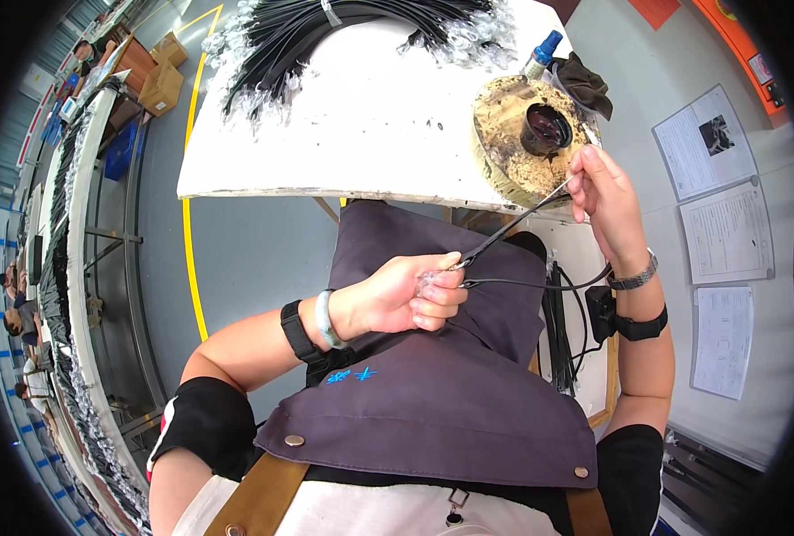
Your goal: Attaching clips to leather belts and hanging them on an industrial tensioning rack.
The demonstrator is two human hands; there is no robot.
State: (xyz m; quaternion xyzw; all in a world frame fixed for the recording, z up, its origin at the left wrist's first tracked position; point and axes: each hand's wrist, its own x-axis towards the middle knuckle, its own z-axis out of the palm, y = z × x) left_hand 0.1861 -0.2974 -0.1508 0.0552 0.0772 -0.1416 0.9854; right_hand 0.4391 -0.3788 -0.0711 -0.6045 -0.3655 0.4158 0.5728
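Pinching a black cable (504, 234) between raised right hand (607, 201) and curled left hand (408, 295).

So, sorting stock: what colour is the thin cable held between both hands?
Black thin cable, clearest in the head view.

Cable (504, 234) is sheathed in matt black rubber or plastic, tipped with bare shiny metal. Clear glossy plastic wrap (426, 282) is pinched at its end. Apron (433, 393) is made of matt grey cloth, with metal studs. Pot (545, 129) looks glossy black; its round base (504, 134) is crusted rough, yellowish. Table (361, 134) is matt white.
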